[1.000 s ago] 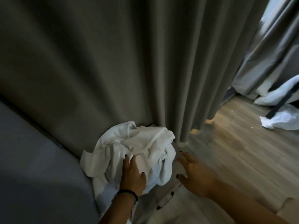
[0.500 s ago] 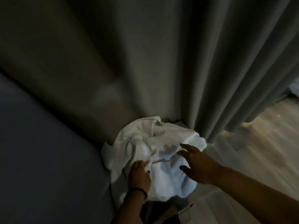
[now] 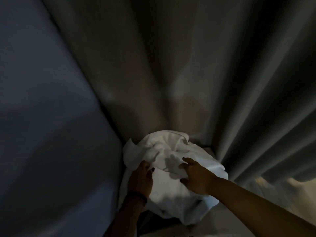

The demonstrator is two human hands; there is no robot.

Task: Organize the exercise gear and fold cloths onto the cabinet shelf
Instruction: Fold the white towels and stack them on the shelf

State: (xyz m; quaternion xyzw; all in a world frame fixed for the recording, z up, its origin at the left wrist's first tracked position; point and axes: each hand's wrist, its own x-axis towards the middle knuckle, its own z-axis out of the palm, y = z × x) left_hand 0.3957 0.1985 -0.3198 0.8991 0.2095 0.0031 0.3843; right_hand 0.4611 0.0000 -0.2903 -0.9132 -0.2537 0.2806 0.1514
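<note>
A crumpled white cloth [image 3: 171,151] lies in a heap low in the view, wedged between a grey padded surface and a curtain. My left hand [image 3: 141,180], with a dark band at the wrist, grips a fold at the cloth's left side, fingers curled into the fabric. My right hand [image 3: 196,177] hovers over the cloth's right half with fingers spread and relaxed, casting a shadow on the fabric. I cannot tell whether its fingertips touch the cloth.
A grey-brown curtain [image 3: 188,65] hangs in heavy pleats across the back and right. A blue-grey padded surface [image 3: 42,117] fills the left. A strip of wooden floor [image 3: 294,189] shows at the right edge. The light is dim.
The view has swung left and closer, losing the floor and the white items at right. My right hand moved from beside the cloth to above it. My left hand's fingers curled into the fabric.
</note>
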